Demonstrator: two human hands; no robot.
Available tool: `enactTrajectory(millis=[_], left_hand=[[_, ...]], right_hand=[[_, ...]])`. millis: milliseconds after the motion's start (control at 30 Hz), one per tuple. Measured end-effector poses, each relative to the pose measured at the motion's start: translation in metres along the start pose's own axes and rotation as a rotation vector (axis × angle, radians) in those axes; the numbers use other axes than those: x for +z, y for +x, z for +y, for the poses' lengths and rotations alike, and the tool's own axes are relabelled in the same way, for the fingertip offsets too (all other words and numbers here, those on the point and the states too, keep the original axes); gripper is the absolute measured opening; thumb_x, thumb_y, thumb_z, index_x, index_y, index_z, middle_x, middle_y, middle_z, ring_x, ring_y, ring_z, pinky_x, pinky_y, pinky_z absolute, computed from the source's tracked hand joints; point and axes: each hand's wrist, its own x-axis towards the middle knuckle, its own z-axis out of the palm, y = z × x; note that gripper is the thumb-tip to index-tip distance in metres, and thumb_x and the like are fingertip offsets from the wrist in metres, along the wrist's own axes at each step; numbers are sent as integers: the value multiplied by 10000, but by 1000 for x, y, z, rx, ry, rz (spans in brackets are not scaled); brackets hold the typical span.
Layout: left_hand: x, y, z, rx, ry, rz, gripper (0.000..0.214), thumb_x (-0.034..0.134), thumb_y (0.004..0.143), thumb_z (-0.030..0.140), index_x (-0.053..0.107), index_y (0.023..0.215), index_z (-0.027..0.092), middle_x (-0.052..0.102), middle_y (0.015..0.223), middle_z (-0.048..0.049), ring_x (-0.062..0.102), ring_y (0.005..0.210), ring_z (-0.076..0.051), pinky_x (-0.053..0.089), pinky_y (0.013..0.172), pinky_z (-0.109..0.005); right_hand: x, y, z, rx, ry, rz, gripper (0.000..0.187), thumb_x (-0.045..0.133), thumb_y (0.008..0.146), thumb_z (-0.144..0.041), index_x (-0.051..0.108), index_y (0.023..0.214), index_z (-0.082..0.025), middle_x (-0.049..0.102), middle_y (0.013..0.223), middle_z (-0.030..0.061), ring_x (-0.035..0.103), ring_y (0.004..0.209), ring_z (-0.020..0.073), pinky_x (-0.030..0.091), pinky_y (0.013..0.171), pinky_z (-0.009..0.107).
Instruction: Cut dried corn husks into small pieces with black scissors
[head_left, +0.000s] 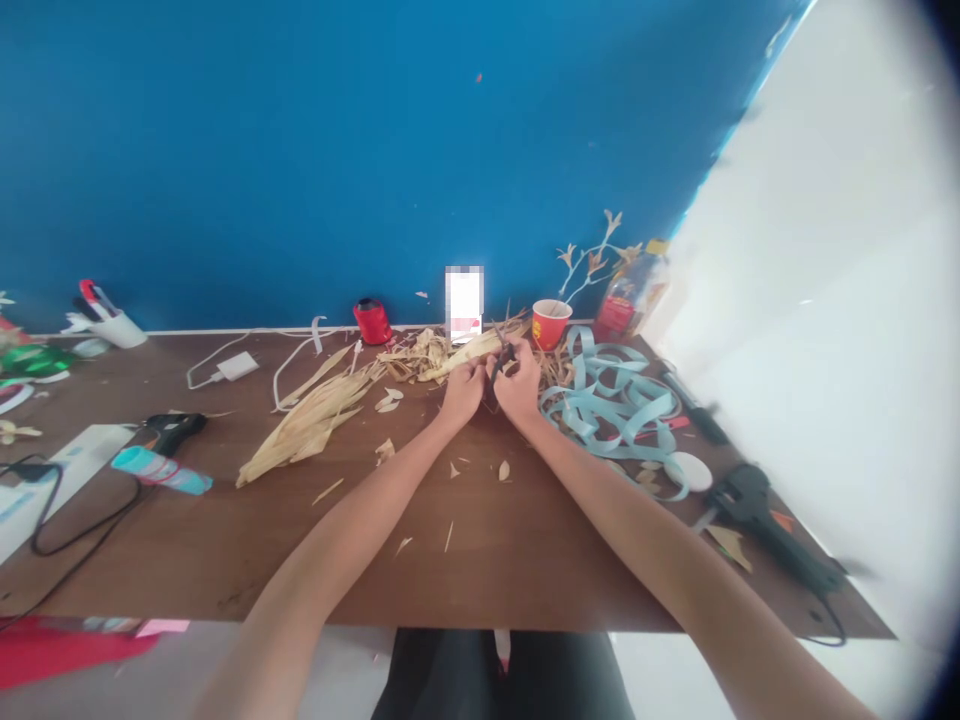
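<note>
Dark-handled scissors [501, 362] are in my right hand [522, 382], fingers wrapped round the handles and blades pointing up and away from me. Close beside it, my left hand [463, 390] is closed in a pinch; what lies between its fingertips is too small to make out. Just beyond both hands is a heap of dried husks [420, 355], like corn husk. A larger bundle of pale dried husks [315, 415] lies to the left. Small cut pieces [388, 400] and a petal-shaped piece [504, 469] are scattered on the brown table [480, 570].
A lit phone [464, 300] leans on the blue wall, near a red paper cup [551, 325] and a red can-like roll [373, 322]. Curled blue ribbon [615, 395] and a black glue gun [776, 525] lie right. A power strip [60, 480] and another glue gun [172, 432] lie left.
</note>
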Motion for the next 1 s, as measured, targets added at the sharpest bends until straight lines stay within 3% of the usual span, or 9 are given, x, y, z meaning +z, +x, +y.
enactTrajectory(millis=[233, 433, 700, 1000], left_hand=[[2, 1, 1, -46, -55, -37, 311, 470, 900, 369, 633, 772, 137, 517, 486, -6, 487, 445, -135, 372, 474, -257], [3, 2, 1, -85, -106, -38, 281, 466, 885, 340, 562, 694, 157, 531, 523, -8, 494, 454, -136, 377, 481, -264], [-1, 3, 4, -18, 125, 11, 367, 419, 888, 362, 473, 578, 175, 463, 481, 2, 425, 509, -128, 298, 519, -265], [-1, 0, 6, 28, 159, 62, 304, 441, 870, 347, 547, 658, 156, 476, 553, 6, 414, 561, -127, 282, 551, -267]], right_hand=[[3, 0, 2, 19, 73, -22, 325, 581, 707, -197, 622, 1030, -188, 666, 819, 7, 612, 707, 165, 509, 697, 289], [4, 2, 10, 62, 132, -23, 335, 617, 713, -231, 619, 1045, -185, 678, 834, 22, 629, 751, 176, 521, 744, 312], [4, 3, 13, 65, 122, 24, 317, 621, 732, -252, 615, 1046, -205, 674, 818, 15, 633, 730, 170, 526, 737, 316], [5, 1, 13, 66, 153, 8, 320, 622, 732, -262, 610, 1048, -209, 670, 812, 10, 641, 739, 171, 528, 718, 311]])
